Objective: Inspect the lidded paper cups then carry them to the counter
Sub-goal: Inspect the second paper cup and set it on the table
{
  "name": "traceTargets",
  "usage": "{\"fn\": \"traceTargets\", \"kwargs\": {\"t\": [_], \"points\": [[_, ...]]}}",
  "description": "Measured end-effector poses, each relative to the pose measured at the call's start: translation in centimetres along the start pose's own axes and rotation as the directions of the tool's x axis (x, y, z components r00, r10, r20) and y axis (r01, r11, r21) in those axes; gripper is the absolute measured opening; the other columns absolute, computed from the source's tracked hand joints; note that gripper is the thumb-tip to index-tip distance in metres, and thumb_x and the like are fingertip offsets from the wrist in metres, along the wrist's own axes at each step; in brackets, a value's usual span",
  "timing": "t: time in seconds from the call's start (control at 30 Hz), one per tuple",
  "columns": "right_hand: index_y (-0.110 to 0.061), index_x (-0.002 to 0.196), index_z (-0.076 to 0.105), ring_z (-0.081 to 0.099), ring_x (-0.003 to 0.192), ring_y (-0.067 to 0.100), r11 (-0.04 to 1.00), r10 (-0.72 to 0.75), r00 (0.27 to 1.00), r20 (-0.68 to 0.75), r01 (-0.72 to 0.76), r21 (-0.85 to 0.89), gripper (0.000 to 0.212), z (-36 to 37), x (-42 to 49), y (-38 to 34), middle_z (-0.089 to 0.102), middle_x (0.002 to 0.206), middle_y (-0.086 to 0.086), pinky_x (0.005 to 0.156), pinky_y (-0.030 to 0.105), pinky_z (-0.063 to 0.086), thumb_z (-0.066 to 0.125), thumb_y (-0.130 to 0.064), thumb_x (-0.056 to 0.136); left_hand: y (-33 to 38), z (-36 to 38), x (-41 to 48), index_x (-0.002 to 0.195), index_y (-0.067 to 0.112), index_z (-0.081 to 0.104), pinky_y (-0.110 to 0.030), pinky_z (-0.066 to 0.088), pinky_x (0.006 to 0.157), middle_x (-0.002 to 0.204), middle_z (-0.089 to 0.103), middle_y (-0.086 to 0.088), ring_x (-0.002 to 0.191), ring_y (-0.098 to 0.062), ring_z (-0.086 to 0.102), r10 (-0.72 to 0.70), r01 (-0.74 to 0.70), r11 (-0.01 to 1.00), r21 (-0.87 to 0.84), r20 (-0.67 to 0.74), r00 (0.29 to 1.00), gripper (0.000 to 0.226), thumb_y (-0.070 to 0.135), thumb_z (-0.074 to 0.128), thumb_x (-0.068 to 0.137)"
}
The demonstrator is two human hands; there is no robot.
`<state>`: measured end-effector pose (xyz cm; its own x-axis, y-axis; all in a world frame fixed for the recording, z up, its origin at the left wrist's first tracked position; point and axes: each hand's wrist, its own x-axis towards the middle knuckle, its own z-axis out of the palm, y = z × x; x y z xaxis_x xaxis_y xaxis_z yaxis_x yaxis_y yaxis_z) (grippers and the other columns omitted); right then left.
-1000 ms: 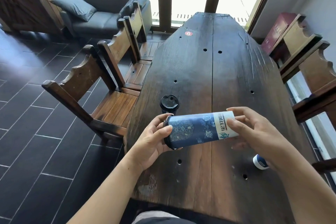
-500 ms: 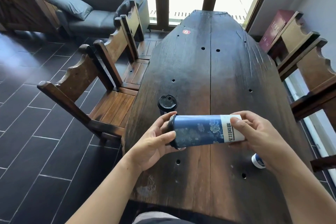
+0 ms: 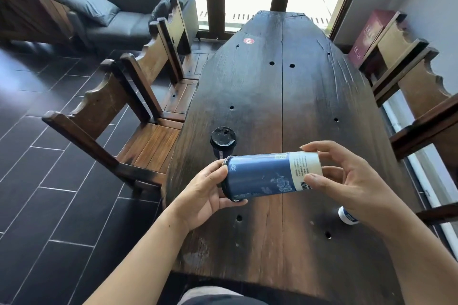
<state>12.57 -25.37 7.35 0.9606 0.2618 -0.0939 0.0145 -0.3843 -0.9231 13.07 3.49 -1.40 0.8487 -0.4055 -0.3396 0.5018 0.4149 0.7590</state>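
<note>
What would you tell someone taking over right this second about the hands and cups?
Left hand grips the lid end of the blue cup, held sideways above the table.
Right hand pinches its white-banded base end.
Second cup, black lid on, stands upright on the table beyond the hands.
A small blue-and-white item lies by the right wrist, partly hidden.
Done: first cup being inspected. Left: check the second cup, carry them to the counter, which is not in view.
</note>
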Motion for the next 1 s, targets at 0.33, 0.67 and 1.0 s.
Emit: {"fn": "traceTargets", "kwargs": {"t": [0.33,0.67,1.0], "points": [[-0.037,0.103,0.071,0.072,0.100,0.030,0.978,0.180,0.977,-0.117,-0.164,0.132,0.058,0.6,0.8,1.3,0.075,0.097,0.005,0.087,0.062,0.059,0.062,-0.081,0.067,-0.5,-0.2,0.2,0.133,0.021,0.058,-0.059,0.055,0.094,0.134,0.065,-0.010,0.121,-0.032,0.064,0.074,-0.073,0.995,0.063,-0.019,0.997,0.083,0.043,0.096,0.063],[-0.028,0.098,0.073,0.072,0.100,0.037,0.963,0.238,0.958,-0.158,-0.212,0.167,0.055,0.9,0.6,2.1,0.077,0.094,0.008,0.085,0.067,0.058,0.067,-0.073,0.066,-1.1,-0.3,0.2,0.142,0.020,0.052,-0.057,0.055,0.094,0.135,0.061,-0.011,0.123,-0.033,0.061,0.095,-0.095,0.995,0.033,0.010,0.995,0.077,0.011,0.079,0.071],[-0.031,0.111,0.067,0.074,0.101,0.019,0.994,0.059,0.994,-0.097,-0.050,0.092,0.034,0.4,0.3,1.2,0.075,0.107,0.002,0.080,0.035,0.061,0.071,-0.038,0.078,-0.4,-0.4,0.2,0.147,0.017,0.051,-0.069,0.052,0.098,0.151,0.054,-0.018,0.137,-0.047,0.052,0.035,-0.029,0.995,-0.093,0.057,0.998,0.084,0.024,0.092,0.075]]}}
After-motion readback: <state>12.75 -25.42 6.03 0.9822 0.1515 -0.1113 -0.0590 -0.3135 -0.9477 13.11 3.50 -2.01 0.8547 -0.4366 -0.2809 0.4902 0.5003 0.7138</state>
